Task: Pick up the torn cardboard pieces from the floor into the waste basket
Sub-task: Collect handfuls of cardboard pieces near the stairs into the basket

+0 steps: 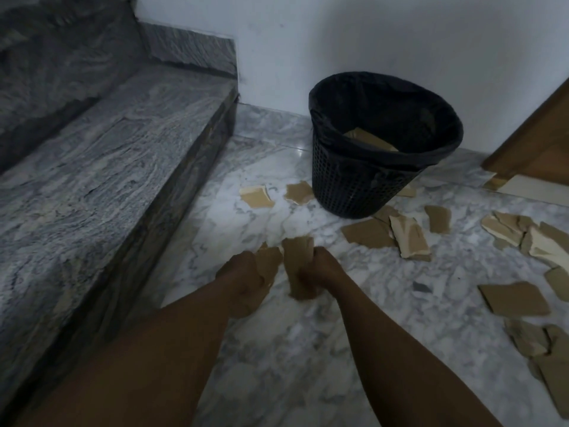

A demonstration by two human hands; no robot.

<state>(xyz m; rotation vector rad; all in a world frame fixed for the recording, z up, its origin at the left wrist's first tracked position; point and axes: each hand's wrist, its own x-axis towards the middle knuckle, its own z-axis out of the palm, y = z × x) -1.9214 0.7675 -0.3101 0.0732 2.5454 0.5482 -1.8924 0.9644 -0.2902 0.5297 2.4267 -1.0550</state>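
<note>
My left hand (243,272) is closed around a brown torn cardboard piece (269,261). Beside it, my right hand (320,269) grips another brown cardboard piece (297,257) that sticks up and down from the fist. Both hands hover low over the marble floor, in front of the black mesh waste basket (354,186), which has a black liner and some cardboard inside (369,138). Several more torn pieces lie on the floor: two left of the basket (257,197) (298,192), and a scatter to the right (411,237).
Grey stone stair steps (107,155) rise on the left, their edge close to my left arm. A white wall (369,41) stands behind the basket. A wooden door (535,143) is at the right. More cardboard lies along the right edge (514,298).
</note>
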